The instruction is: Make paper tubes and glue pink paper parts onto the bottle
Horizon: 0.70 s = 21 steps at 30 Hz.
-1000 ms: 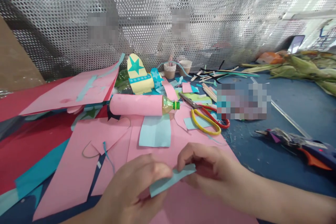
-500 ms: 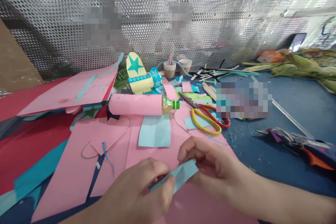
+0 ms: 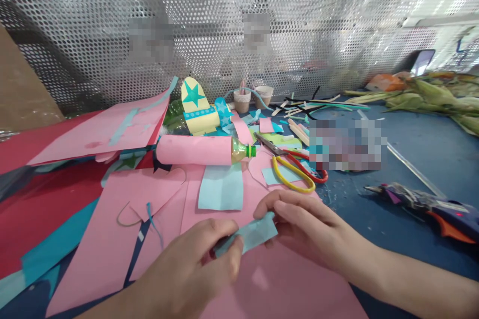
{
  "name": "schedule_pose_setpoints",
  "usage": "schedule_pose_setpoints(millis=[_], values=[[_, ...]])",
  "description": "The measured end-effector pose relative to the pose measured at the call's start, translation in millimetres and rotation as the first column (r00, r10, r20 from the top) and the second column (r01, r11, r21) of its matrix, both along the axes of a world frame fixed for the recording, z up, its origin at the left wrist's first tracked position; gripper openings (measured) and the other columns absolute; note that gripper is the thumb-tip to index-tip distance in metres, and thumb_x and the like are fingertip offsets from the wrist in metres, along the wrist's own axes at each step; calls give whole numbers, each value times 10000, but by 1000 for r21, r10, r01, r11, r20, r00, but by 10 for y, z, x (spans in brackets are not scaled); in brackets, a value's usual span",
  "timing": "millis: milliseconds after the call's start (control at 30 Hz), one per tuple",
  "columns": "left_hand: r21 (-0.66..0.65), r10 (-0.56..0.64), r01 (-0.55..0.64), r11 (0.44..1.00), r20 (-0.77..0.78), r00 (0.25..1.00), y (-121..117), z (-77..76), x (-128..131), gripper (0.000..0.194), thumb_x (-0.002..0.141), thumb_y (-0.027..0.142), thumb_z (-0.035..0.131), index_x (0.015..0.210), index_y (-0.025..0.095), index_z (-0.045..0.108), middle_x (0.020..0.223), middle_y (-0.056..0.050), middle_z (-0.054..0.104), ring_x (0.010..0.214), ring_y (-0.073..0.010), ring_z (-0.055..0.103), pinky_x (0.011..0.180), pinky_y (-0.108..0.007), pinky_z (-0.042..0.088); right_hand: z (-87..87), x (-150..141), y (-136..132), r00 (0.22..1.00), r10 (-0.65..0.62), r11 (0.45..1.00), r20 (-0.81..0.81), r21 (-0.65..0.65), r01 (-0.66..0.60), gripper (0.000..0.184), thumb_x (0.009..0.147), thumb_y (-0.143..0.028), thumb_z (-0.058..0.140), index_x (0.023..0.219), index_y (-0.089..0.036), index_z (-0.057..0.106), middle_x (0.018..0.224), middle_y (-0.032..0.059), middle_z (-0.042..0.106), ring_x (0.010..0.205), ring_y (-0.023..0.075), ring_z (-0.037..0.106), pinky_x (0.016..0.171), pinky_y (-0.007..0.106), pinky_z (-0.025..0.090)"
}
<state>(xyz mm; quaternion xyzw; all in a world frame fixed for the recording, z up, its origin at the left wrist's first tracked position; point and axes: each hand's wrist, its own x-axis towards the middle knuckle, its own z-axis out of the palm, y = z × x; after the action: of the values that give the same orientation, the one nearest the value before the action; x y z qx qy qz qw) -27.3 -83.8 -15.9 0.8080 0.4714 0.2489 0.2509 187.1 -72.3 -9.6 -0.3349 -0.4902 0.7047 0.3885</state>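
A small light blue strip of paper (image 3: 258,234) is pinched between the thumb and fingers of my left hand (image 3: 205,259). Its far end meets the curled fingers of my right hand (image 3: 303,224), whose thumb is mostly hidden behind the strip. Beneath both hands lies pink paper (image 3: 269,284). Just beyond them a light blue paper square (image 3: 220,189) rests on the pink. Behind it a plastic bottle with a green neck (image 3: 241,150), wrapped in pink paper, lies on its side. Scissors with yellow and red handles (image 3: 295,172) lie with blades apart to the right.
At right are a glue gun (image 3: 426,207) with a red light and a clear stick (image 3: 415,167). Decorated yellow paper (image 3: 202,119), two small cups (image 3: 242,99), and thin sticks (image 3: 299,107) stand or lie behind. Corn husks (image 3: 422,94) are far right; red sheets (image 3: 37,209) spread left.
My right hand has shifted its fingers over the strip's far end, with its fingers straighter than before. The strip has turned slightly and moved a little left. My left hand keeps its pinch.
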Motion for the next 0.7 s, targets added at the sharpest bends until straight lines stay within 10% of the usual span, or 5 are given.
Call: schedule_pose_setpoints(millis=[200,433,700], values=[[170,-241,238,956,-1,970,2,102,-70,188,842,248,633,1029,265,652,983,-26,730,892,-179,701,788,-253,586,-31,3,17,975,-61,997,213,54,51,348,785,-518,693,883,-209,567,661,-49,559,620,100,592,607,224,478],[-206,-51,100,973,229,972,80,142,29,167,814,192,606,968,239,651,781,46,722,719,-116,691,686,-184,557,-45,2,-35,911,-120,949,394,314,-11,111,858,-346,607,879,-238,623,681,-11,654,626,121,636,592,219,518],[-175,-149,172,969,139,979,66,186,26,180,907,179,487,938,248,651,814,50,703,732,-99,668,691,-172,519,4,34,-62,860,-301,782,412,623,-25,84,858,-199,642,905,-269,648,769,-21,700,675,113,635,641,206,521]])
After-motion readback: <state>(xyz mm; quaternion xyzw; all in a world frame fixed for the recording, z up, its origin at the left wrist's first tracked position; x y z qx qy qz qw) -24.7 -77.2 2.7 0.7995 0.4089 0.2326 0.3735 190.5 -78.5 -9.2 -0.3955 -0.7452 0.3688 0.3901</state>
